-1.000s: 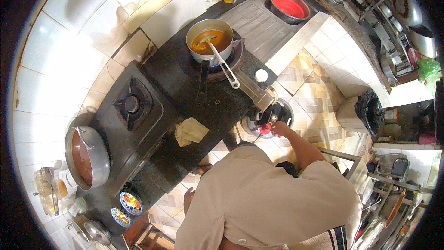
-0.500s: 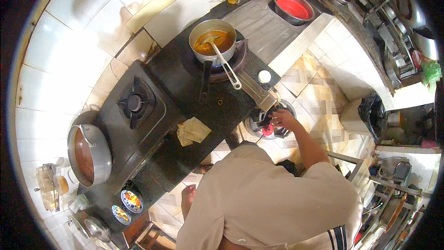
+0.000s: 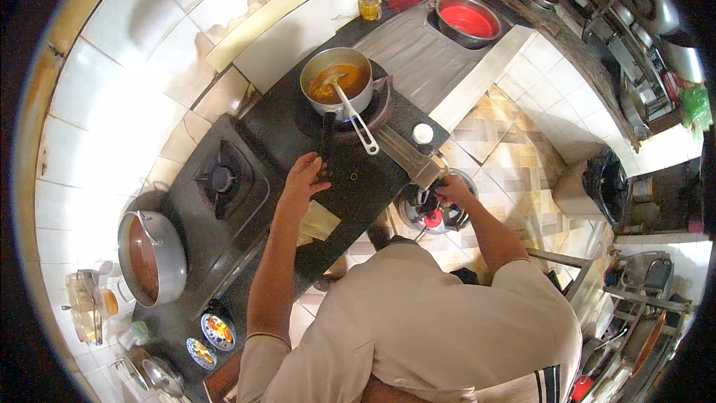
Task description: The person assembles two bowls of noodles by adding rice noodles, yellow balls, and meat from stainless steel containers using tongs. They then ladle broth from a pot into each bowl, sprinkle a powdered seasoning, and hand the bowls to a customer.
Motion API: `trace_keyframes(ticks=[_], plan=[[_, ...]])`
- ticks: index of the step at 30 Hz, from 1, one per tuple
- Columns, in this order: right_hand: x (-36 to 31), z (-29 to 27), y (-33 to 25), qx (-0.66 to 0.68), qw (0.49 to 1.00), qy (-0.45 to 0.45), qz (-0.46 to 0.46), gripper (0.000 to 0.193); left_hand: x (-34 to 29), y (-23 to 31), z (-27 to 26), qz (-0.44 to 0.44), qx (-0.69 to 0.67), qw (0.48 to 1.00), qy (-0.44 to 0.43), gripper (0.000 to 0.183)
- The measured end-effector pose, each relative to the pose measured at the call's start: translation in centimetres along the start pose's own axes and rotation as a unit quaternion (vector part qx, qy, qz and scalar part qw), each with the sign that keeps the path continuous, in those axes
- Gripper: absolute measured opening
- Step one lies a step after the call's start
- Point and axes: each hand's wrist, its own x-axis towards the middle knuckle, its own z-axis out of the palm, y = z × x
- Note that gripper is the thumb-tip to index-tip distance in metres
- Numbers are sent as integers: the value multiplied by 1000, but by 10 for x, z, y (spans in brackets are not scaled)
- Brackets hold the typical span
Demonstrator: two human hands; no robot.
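Observation:
A grey saucepan (image 3: 306, 89) of orange-brown sauce sits on the burner, its black handle (image 3: 327, 134) toward me. A metal ladle (image 3: 359, 123) leans inside it, the pale handle over the rim. My left hand (image 3: 303, 179) is over the counter just short of the saucepan handle, fingers apart and holding nothing. Lower right, beyond the counter's edge, my right hand (image 3: 453, 191) has its fingers bent around something dark on top of a round metallic object (image 3: 456, 218) with a red knob (image 3: 432, 219). What the fingers hold there is hidden.
A folded beige cloth (image 3: 319, 222) lies on the black counter (image 3: 358, 209). A large pot (image 3: 173, 261) and a second burner (image 3: 221, 177) are left. A white-lidded jar (image 3: 423, 133) stands near the right edge. The sink holds a basin (image 3: 468, 22) of red liquid.
My left hand has come into view and reached up over the counter toward the saucepan handle. My right hand stays at the round metallic object. The view has shifted slightly.

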Motion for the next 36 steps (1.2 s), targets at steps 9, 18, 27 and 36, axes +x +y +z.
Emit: trace_keyframes(ticks=[9,18,27,36], plan=[[-1,30,27,-229,920,219,-230,31,11,-20,2,-65,-128,989,-15,41],[-11,30,19,-223,924,213,-227,33,-85,-154,-129,-114,-30,993,-22,35],[-16,34,23,126,985,104,-55,26,-247,-463,-242,-121,459,879,-57,24],[8,28,54,217,971,75,-61,24,-242,-432,-209,-200,394,897,-10,22]])
